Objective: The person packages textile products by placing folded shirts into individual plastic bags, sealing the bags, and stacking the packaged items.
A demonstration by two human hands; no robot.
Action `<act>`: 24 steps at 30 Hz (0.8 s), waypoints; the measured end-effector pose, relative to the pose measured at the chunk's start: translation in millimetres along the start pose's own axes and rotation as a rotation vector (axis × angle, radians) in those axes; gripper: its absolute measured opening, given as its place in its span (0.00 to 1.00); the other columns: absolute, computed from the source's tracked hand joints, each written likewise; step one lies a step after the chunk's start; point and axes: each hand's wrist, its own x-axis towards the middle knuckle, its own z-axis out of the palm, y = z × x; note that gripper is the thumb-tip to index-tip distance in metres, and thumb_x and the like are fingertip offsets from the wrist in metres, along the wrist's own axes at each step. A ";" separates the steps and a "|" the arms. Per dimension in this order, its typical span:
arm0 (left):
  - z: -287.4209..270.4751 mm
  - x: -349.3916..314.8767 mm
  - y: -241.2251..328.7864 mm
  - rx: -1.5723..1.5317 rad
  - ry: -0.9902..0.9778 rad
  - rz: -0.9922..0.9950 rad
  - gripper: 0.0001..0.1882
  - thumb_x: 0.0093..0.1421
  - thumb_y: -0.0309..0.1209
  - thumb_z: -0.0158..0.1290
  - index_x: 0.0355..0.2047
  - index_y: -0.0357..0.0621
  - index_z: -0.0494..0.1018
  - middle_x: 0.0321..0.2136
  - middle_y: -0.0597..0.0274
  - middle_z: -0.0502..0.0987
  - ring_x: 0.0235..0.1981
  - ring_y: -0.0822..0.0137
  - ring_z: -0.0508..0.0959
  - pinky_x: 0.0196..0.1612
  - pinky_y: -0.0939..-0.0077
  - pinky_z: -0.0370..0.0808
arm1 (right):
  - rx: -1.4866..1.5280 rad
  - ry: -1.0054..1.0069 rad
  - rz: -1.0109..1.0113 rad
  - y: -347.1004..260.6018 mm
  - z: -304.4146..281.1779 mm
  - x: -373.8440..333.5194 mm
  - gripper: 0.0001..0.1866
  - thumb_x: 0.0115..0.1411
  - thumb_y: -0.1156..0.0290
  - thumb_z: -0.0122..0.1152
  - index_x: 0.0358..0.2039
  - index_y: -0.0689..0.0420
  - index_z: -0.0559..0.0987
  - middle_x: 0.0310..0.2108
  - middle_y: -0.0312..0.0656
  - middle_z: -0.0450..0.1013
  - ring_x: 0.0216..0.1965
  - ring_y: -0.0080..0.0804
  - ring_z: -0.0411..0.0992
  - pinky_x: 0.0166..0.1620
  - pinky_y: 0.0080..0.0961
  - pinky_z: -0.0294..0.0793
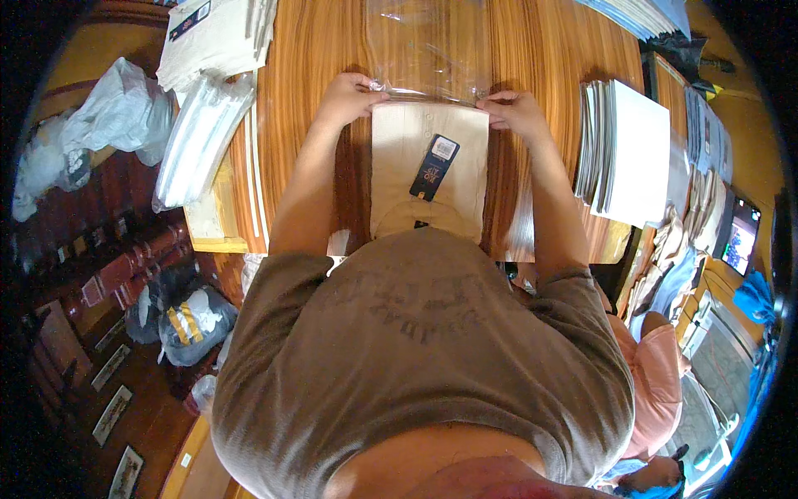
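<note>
White and grey plastic bags (129,108) sit bunched beyond the left edge of the tabletop (320,41), with more dark and white bundles (195,324) lower down on that side. At the far left corner you have a stack of folded cream clothes (218,46), and nearer, lying along the left edge, a pile of glossy clear sleeves (204,145).

Your left hand (345,98) is nearly closed, thumb and fingertips pinching the left corner of the near edge of a clear bag (428,50). That bag lies flat toward the tabletop's far edge. Just below it, midway between the left and right edges, is the folded cream garment (461,187), dark tag (432,170) uppermost, its near end running up to your brown shirt (416,333). Your right hand (519,115) pinches the bag's right corner in the same way.

Folding and tagging look done; bagging seems barely begun, since the garment lies outside the film as far as you can see.

Near the right edge stands a stack of white sheets (623,154), with blue folded clothes (644,15) at the far right corner. Past that edge are more folded clothes (706,133) and a lit screen (740,235). Both side stacks lie well apart from your hands, so neither appears to block them.
</note>
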 end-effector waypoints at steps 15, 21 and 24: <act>8.3 -53.7 -23.2 -0.410 0.051 -0.056 0.17 0.61 0.30 0.69 0.48 0.36 0.80 0.39 0.59 0.85 0.38 0.70 0.85 0.45 0.72 0.84 | -0.006 0.046 0.048 11.8 7.6 -54.7 0.19 0.57 0.61 0.79 0.39 0.64 0.87 0.33 0.40 0.84 0.31 0.26 0.80 0.40 0.24 0.78; -0.9 -72.8 -52.9 -0.275 -0.136 -0.017 0.15 0.61 0.29 0.68 0.45 0.34 0.82 0.39 0.61 0.86 0.38 0.72 0.84 0.45 0.75 0.81 | -0.113 -0.118 0.017 27.0 1.9 -61.7 0.15 0.59 0.63 0.76 0.39 0.62 0.87 0.31 0.39 0.83 0.34 0.25 0.80 0.40 0.24 0.79; -1.7 -87.6 -66.9 -0.132 -0.257 -0.029 0.15 0.61 0.31 0.68 0.44 0.33 0.83 0.40 0.60 0.86 0.37 0.72 0.84 0.45 0.75 0.81 | -0.252 -0.238 0.098 37.0 -1.3 -75.9 0.14 0.59 0.62 0.76 0.38 0.60 0.88 0.31 0.39 0.84 0.34 0.25 0.79 0.41 0.26 0.78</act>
